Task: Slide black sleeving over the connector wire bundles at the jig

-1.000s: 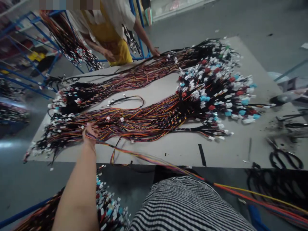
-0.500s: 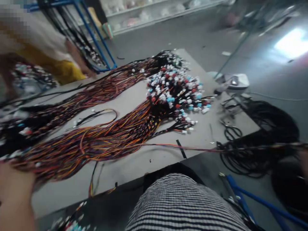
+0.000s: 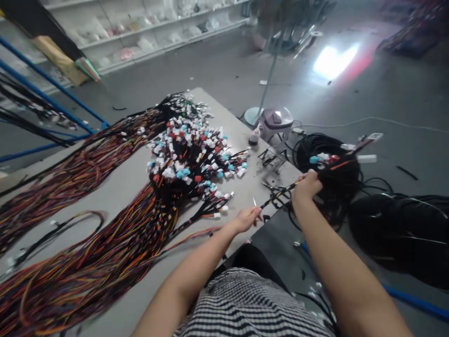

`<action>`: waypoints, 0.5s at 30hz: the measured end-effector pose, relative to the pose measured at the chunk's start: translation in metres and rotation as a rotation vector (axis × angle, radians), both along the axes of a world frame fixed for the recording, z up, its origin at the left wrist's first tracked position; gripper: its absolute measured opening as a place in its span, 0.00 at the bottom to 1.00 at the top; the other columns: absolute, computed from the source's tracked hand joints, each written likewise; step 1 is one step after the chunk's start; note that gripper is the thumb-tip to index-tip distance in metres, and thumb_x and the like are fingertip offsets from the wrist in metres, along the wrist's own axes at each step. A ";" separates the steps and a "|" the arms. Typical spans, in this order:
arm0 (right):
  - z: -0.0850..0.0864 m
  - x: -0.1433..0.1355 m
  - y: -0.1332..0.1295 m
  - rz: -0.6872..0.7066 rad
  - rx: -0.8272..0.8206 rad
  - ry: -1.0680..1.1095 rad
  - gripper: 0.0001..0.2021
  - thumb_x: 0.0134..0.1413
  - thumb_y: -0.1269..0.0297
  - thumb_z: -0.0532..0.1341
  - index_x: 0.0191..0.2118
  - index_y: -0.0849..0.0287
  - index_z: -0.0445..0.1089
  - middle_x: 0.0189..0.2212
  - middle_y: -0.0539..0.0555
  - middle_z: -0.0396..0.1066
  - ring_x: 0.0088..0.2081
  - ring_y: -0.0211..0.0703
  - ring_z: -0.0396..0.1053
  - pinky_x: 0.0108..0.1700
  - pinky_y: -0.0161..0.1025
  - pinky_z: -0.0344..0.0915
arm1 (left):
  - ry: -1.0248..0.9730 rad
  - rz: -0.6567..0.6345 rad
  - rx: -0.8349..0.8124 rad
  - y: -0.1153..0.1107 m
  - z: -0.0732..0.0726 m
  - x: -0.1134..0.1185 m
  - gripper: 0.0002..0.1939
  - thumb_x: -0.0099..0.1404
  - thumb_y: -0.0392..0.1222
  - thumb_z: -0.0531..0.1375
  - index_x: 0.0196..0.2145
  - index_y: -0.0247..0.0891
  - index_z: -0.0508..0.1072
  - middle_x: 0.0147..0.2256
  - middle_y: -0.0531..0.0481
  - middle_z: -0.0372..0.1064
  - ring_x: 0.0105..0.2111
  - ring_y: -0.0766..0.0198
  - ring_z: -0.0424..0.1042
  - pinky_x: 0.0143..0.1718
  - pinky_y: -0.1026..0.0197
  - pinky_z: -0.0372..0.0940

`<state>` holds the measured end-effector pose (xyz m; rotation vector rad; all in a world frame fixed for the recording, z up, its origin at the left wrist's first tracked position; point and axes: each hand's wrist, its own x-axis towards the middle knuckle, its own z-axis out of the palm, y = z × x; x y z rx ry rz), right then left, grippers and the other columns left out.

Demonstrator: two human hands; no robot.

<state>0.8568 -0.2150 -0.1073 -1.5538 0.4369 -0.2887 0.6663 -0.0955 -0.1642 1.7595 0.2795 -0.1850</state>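
Note:
Between my hands a wire harness [image 3: 279,193], wrapped in black with yellow showing, is stretched over the table's right end. My left hand [image 3: 249,220] is closed around it near the front edge. Farther right, my right hand [image 3: 306,186] grips the same harness close to its end. White, blue and red connectors [image 3: 327,160] fan out beyond that hand. Orange and red wires [image 3: 196,235] trail leftward from my left hand to a thick bundle of wire harnesses [image 3: 115,248] on the table. A large heap of connectors [image 3: 196,154] tops that bundle.
A second harness bundle [image 3: 87,164] lies along the table's [image 3: 122,192] far side. Near the right corner are a metal fixture [image 3: 271,159] and a small dark-based container [image 3: 254,136]. Beyond the edge stand a stool [image 3: 277,119] and coils of black tubing [image 3: 396,234].
The view has swung right. My left hand has come from the bundle's far left end to the harness near the right edge. My right hand now shows fully, nearer my left.

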 end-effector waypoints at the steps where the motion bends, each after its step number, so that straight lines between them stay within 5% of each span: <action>1: -0.007 0.020 -0.001 0.013 -0.034 0.008 0.14 0.55 0.68 0.49 0.20 0.55 0.52 0.14 0.46 0.51 0.17 0.36 0.53 0.20 0.34 0.51 | 0.033 -0.020 -0.026 -0.006 -0.007 0.025 0.26 0.69 0.54 0.46 0.38 0.34 0.78 0.28 0.47 0.74 0.30 0.61 0.72 0.36 0.60 0.67; 9: -0.035 0.155 0.020 0.342 -0.552 -0.010 0.19 0.58 0.60 0.52 0.26 0.66 0.73 0.22 0.59 0.69 0.31 0.49 0.71 0.38 0.40 0.64 | 0.110 0.202 0.278 0.045 -0.044 0.194 0.20 0.68 0.50 0.52 0.29 0.36 0.78 0.30 0.45 0.75 0.35 0.58 0.72 0.39 0.60 0.63; 12: -0.030 0.185 0.036 0.383 -0.760 0.068 0.21 0.61 0.60 0.51 0.30 0.69 0.75 0.28 0.65 0.73 0.36 0.54 0.72 0.42 0.41 0.63 | 0.259 0.205 0.281 0.048 -0.053 0.225 0.20 0.67 0.50 0.54 0.27 0.35 0.77 0.23 0.46 0.71 0.29 0.59 0.70 0.32 0.61 0.61; 15: -0.021 0.211 0.043 0.491 -0.908 0.174 0.23 0.64 0.57 0.51 0.34 0.70 0.77 0.32 0.69 0.73 0.40 0.56 0.71 0.42 0.42 0.62 | 0.394 0.253 0.138 0.047 -0.056 0.232 0.19 0.65 0.54 0.57 0.31 0.34 0.75 0.23 0.47 0.71 0.26 0.61 0.70 0.25 0.63 0.59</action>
